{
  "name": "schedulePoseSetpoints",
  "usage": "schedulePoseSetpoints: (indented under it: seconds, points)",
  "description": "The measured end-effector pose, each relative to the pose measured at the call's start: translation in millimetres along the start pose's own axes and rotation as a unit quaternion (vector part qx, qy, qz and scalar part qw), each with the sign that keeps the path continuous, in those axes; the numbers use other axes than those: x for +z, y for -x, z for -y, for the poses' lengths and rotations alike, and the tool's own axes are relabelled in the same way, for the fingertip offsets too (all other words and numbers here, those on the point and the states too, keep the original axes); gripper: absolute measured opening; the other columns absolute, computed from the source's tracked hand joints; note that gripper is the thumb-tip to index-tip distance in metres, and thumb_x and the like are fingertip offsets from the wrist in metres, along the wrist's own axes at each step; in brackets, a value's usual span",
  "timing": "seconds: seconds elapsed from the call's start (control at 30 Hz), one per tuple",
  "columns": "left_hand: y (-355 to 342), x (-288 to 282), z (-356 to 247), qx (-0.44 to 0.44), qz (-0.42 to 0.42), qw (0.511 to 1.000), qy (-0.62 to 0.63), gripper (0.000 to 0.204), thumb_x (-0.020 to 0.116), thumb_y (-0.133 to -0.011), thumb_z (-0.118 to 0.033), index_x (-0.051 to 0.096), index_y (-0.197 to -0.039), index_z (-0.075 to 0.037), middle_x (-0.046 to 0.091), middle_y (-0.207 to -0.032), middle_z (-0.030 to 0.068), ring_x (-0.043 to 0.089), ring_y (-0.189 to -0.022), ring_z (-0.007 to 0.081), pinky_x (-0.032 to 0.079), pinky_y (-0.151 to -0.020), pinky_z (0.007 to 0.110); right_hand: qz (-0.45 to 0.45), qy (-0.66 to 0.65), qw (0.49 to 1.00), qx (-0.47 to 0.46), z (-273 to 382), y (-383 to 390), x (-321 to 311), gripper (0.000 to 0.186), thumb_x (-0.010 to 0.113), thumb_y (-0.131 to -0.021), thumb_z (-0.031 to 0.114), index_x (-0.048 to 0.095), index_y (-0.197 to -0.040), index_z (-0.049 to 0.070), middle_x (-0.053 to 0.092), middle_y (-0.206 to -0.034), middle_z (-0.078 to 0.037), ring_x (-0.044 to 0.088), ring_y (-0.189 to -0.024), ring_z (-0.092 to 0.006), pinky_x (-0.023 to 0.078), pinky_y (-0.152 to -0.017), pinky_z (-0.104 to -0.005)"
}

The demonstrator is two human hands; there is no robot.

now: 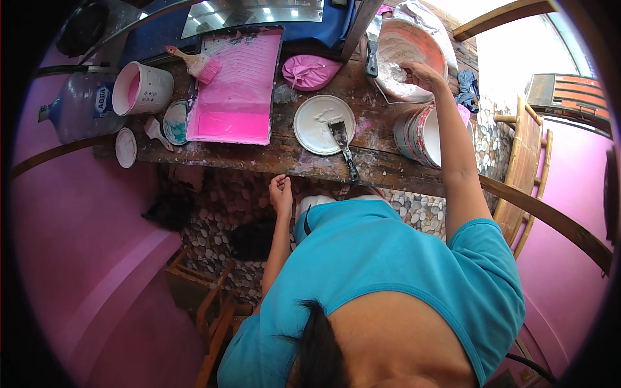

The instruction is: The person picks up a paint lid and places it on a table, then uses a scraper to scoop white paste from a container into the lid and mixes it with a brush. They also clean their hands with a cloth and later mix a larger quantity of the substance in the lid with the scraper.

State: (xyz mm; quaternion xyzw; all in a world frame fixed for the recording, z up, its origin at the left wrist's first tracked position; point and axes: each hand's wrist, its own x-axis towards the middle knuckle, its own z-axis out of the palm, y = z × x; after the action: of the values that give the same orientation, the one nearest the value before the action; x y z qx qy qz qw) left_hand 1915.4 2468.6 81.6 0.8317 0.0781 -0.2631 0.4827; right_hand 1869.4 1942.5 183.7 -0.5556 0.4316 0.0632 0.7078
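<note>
My right hand [424, 75] reaches into an orange basin [414, 35] at the far right of the bench. Its fingers are bent together against the whitish powder [390, 72] there, and what they hold is hard to make out. A putty knife [372, 48] with a dark handle rests on the basin's left rim. My left hand [281, 193] hangs at the bench's front edge, fingers curled, with nothing visible in them. Between the hands, a second putty knife [343, 145] lies across a white lid [321, 119] smeared with white paste.
A paint tray [236, 84] with pink paint bears a paintbrush [197, 64]. Left of it are a white bucket [158, 87], a small brush [155, 132] and a large water bottle [77, 110]. A pink bag [310, 71] lies behind the lid. Another bucket [414, 136] stands below my right forearm.
</note>
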Motion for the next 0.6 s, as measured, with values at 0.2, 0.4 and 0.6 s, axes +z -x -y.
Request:
schedulePoseSetpoints:
  seconds: [0.2, 0.4, 0.6]
  points:
    - [2, -2, 0, -0.004, 0.003, 1.0, 0.01, 0.021, 0.064, -0.086, -0.017, 0.061, -0.102, -0.004, 0.059, -0.096, 0.0051, 0.058, -0.082, 0.0122, 0.048, -0.077, 0.026, 0.013, -0.039, 0.999, 0.014, -8, -9, -7, 0.013, 0.058, -0.09, 0.018, 0.057, -0.096, 0.006, 0.057, -0.083, 0.0, 0.057, -0.069, -0.0115, 0.052, -0.068, -0.0271]
    - [-1, -5, 0, -0.013, 0.012, 1.0, 0.023, 0.021, 0.064, -0.086, -0.016, 0.061, -0.102, -0.003, 0.057, -0.097, 0.0047, 0.056, -0.082, 0.0114, 0.047, -0.075, 0.025, -0.112, 0.245, 0.96, -0.08, -43, -44, -4, 0.033, 0.053, -0.082, 0.025, 0.065, -0.079, -0.006, 0.057, -0.071, -0.007, 0.052, -0.067, -0.0164, 0.045, -0.062, -0.0337]
    - [2, -13, 1, -0.008, 0.0, 1.0, 0.023, 0.019, 0.064, -0.086, -0.014, 0.061, -0.102, -0.003, 0.056, -0.096, 0.0046, 0.056, -0.081, 0.0112, 0.047, -0.075, 0.025, 0.024, 0.345, 0.933, -0.097, -33, -37, 30, 0.039, 0.054, -0.086, 0.031, 0.061, -0.079, -0.007, 0.054, -0.068, -0.006, 0.047, -0.063, -0.0142, 0.042, -0.059, -0.0339]
